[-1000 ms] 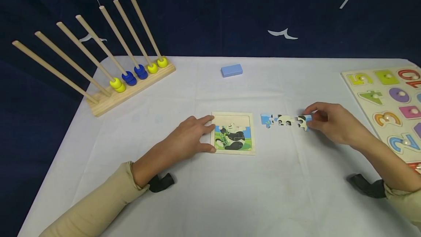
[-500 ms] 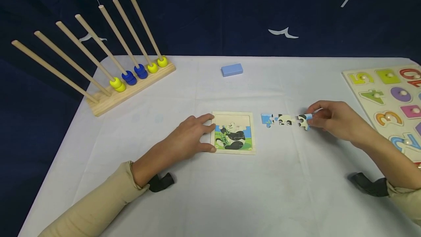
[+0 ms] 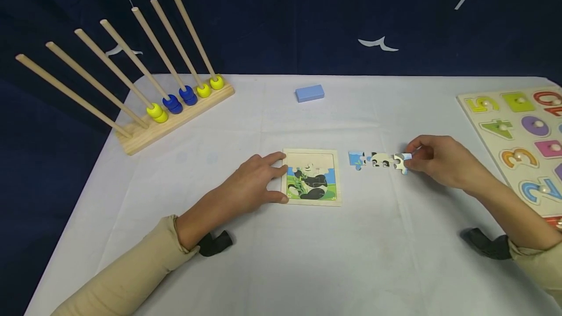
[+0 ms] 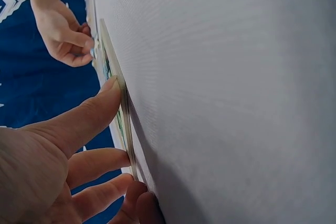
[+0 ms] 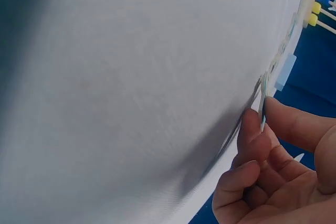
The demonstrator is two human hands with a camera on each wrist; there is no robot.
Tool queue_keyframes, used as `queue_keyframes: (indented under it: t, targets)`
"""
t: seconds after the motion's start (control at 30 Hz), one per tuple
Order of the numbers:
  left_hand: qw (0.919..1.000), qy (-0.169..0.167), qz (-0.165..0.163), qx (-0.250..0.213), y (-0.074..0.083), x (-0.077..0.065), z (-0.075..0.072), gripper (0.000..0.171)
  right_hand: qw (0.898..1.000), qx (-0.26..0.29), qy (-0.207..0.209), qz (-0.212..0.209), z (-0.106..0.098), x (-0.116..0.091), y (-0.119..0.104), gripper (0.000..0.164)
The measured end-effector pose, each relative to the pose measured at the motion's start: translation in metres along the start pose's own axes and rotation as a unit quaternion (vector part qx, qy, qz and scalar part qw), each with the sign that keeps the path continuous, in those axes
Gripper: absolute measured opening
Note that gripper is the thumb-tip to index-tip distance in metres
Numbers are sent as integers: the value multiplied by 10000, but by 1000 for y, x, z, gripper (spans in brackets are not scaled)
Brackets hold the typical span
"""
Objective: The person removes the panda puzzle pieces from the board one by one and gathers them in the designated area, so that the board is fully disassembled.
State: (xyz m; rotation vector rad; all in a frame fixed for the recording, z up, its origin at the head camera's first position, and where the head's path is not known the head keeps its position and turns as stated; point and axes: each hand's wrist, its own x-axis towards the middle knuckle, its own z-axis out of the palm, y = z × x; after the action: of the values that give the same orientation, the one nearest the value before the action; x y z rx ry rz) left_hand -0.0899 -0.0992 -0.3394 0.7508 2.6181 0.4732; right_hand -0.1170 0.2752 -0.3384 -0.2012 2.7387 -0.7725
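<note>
In the head view, a square wooden panda puzzle board (image 3: 339, 179) lies on the table, its lower part filled with picture and its top strip bare wood. My left hand (image 3: 239, 184) rests at the board's left edge, thumb and fingers fairly straight; the left wrist view shows the thumb (image 4: 94, 111) on the rim. My right hand (image 3: 443, 162) pinches a puzzle piece (image 5: 263, 103) between thumb and fingers, slightly tilted over the cloth. That piece lies right beside a panda-face piece (image 3: 380, 160), with a blue piece (image 3: 356, 159) to its left.
A wooden peg stand (image 3: 175, 126) with yellow and blue beads stands at the back left. Behind the board sits a blue block (image 3: 309, 93). A number-and-shape knob puzzle (image 3: 505, 148) lies at the right edge. A dark curtain (image 3: 281, 18) hangs behind the table.
The right hand drew its piece slightly right, then brought it back left, closer against the panda-face piece, and the piece's tilt changed. The left hand and the board stayed in place.
</note>
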Motion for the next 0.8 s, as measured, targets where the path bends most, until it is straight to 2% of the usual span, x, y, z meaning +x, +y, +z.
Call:
queue_keyframes:
  t: [0.4,0.8]
  targets:
    - [10000,-28,-6,-28,-1,-1,1,69,9998,-172,-51,77,1,3,0,24]
    - [10000,-18,-18,49,-1,0,1,69,9998,-165,105,76,2,2,-1,27]
